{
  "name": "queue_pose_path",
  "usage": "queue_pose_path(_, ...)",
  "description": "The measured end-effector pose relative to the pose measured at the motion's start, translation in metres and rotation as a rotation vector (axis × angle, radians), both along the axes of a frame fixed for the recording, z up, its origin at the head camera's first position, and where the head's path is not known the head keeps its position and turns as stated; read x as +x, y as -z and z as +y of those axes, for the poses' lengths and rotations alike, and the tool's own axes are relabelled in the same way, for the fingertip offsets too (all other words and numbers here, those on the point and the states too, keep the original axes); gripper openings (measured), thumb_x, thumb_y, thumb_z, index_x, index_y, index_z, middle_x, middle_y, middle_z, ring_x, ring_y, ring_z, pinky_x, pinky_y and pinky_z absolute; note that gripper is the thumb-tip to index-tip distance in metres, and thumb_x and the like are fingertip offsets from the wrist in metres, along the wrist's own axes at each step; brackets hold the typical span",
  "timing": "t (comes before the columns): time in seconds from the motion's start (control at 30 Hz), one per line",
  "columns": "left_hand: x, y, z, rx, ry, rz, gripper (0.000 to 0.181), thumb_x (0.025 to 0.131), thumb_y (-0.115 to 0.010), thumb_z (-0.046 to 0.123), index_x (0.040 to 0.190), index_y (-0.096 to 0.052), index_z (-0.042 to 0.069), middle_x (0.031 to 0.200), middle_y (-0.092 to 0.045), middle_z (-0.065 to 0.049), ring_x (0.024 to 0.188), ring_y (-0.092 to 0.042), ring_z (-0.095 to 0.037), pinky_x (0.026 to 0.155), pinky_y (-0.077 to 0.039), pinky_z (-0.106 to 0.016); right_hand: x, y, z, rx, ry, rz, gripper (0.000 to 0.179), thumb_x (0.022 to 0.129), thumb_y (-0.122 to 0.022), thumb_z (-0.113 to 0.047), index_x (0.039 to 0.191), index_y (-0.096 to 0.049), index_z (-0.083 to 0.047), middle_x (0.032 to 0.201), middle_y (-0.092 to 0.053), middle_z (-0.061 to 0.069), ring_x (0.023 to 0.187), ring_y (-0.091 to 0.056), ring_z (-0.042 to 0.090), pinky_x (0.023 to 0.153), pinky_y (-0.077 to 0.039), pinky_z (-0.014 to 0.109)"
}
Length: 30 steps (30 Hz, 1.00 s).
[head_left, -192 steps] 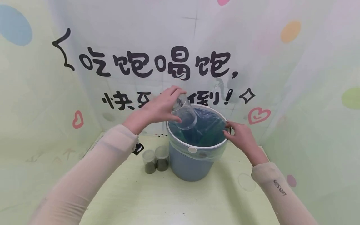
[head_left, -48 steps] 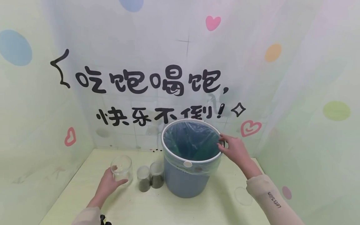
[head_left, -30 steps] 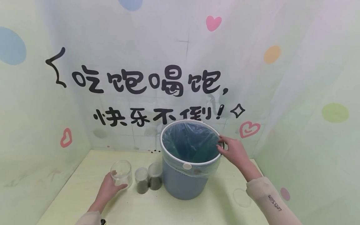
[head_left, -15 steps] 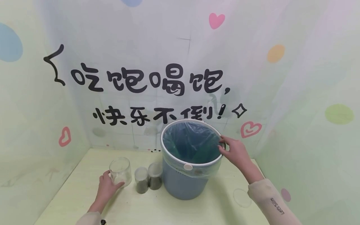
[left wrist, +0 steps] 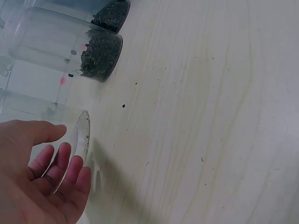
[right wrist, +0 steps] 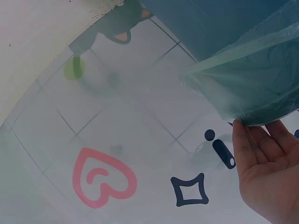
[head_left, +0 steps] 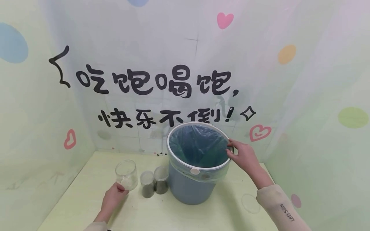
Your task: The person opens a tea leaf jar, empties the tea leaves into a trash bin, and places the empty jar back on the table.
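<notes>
At the left of the table an empty-looking clear jar (head_left: 126,175) stands upright, some specks near its base in the left wrist view. My left hand (head_left: 114,196) is just in front of it, fingers loosely curled and no longer round it; whether a fingertip still touches it I cannot tell. My right hand (head_left: 244,157) holds the right side of the white rim of a blue trash bin (head_left: 190,189), fingertips over the edge. A translucent bin liner (right wrist: 252,84) is folded over that rim. Inside the bin the bottom is hidden.
Two clear jars with dark dried leaves (left wrist: 103,53) stand between the clear jar and the bin. A clear round lid (head_left: 250,203) lies on the table (head_left: 173,218) at right. Behind rises a printed curtain (head_left: 162,38).
Earlier my left hand held the clear jar tipped over the bin; it then stood it on the table at left. Now the left fingers have let go and drawn back. My right hand stays on the rim.
</notes>
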<state>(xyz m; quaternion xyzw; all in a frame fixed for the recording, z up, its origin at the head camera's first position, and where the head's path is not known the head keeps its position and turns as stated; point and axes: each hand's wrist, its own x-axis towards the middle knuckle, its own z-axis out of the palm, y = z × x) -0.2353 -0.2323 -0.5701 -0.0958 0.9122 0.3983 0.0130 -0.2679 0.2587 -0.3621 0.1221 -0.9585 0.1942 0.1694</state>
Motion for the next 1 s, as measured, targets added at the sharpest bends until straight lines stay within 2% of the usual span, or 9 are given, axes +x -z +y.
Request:
queue_pose_path(0.17, 0.002, 0.000, 0.004, 0.012, 0.006, 0.001, 0.025, 0.090, -0.066, 0.021, 0.101, -0.061, -0.001, 0.095, -0.070, -0.015, 0.083, -0.065, -0.022, 0.067, -0.048, -0.032, 0.000, -0.001, 0.000, -0.007, 0.004, -0.012, 0.031, 0.092, -0.067, -0.020, 0.115, -0.072, -0.001, 0.129, -0.067, 0.019, 0.103, -0.069, 0.037, 0.085, -0.058, 0.050)
queue_pose_path(0.3, 0.002, 0.000, 0.010, 0.031, 0.028, 0.026, 0.021, 0.091, -0.065, 0.018, 0.101, -0.064, 0.000, 0.093, -0.072, -0.011, 0.084, -0.066, -0.021, 0.070, -0.049, -0.032, 0.000, -0.002, 0.000, -0.008, 0.007, -0.019, 0.030, 0.092, -0.067, -0.020, 0.115, -0.072, -0.002, 0.129, -0.067, 0.019, 0.102, -0.069, 0.036, 0.084, -0.058, 0.049)
queue_pose_path(0.43, 0.003, -0.004, 0.019, 0.084, 0.089, 0.060, 0.015, 0.092, -0.065, 0.013, 0.101, -0.065, 0.000, 0.092, -0.074, -0.008, 0.086, -0.069, -0.021, 0.070, -0.053, -0.030, 0.000, -0.002, 0.001, -0.009, 0.010, -0.018, 0.032, 0.092, -0.067, -0.020, 0.118, -0.071, -0.001, 0.126, -0.068, 0.019, 0.095, -0.069, 0.032, 0.079, -0.058, 0.046)
queue_pose_path(0.53, 0.002, -0.008, 0.029, 0.138, 0.139, 0.078, 0.018, 0.093, -0.065, 0.009, 0.107, -0.064, -0.002, 0.098, -0.073, -0.011, 0.091, -0.071, -0.025, 0.074, -0.058, -0.034, 0.000, -0.002, 0.001, -0.011, 0.013, -0.020, 0.033, 0.092, -0.068, -0.019, 0.119, -0.070, -0.001, 0.125, -0.069, 0.018, 0.092, -0.068, 0.030, 0.078, -0.058, 0.044)
queue_pose_path(0.6, 0.002, -0.011, 0.034, 0.175, 0.166, 0.085, 0.023, 0.092, -0.065, 0.005, 0.112, -0.061, -0.005, 0.104, -0.072, -0.015, 0.095, -0.070, -0.029, 0.080, -0.059, -0.037, 0.000, -0.002, 0.001, -0.008, 0.014, -0.018, 0.032, 0.092, -0.068, -0.019, 0.118, -0.071, -0.002, 0.126, -0.069, 0.019, 0.092, -0.069, 0.030, 0.077, -0.058, 0.044)
queue_pose_path(0.73, 0.003, -0.015, 0.042, 0.225, 0.194, 0.077, 0.034, 0.090, -0.065, 0.001, 0.121, -0.055, -0.008, 0.116, -0.066, -0.023, 0.103, -0.068, -0.035, 0.087, -0.058, -0.043, -0.001, -0.001, 0.001, -0.003, 0.010, -0.007, 0.029, 0.091, -0.069, -0.019, 0.114, -0.073, -0.002, 0.128, -0.068, 0.019, 0.088, -0.068, 0.029, 0.068, -0.054, 0.035)
queue_pose_path(0.8, 0.004, -0.017, 0.044, 0.230, 0.201, 0.065, 0.041, 0.089, -0.066, 0.002, 0.126, -0.052, -0.007, 0.123, -0.062, -0.026, 0.109, -0.065, -0.039, 0.090, -0.057, -0.046, -0.001, 0.000, 0.001, -0.001, 0.009, -0.004, 0.028, 0.091, -0.069, -0.020, 0.113, -0.073, -0.002, 0.128, -0.067, 0.019, 0.087, -0.068, 0.028, 0.066, -0.050, 0.032)
queue_pose_path(1.0, 0.007, -0.017, 0.052, 0.206, 0.235, 0.056, 0.068, 0.083, -0.078, 0.010, 0.137, -0.041, -0.008, 0.139, -0.050, -0.032, 0.124, -0.055, -0.049, 0.101, -0.051, -0.054, -0.002, 0.001, 0.001, -0.001, 0.009, -0.004, 0.029, 0.091, -0.069, -0.020, 0.113, -0.073, -0.003, 0.128, -0.068, 0.019, 0.089, -0.068, 0.028, 0.067, -0.052, 0.032)
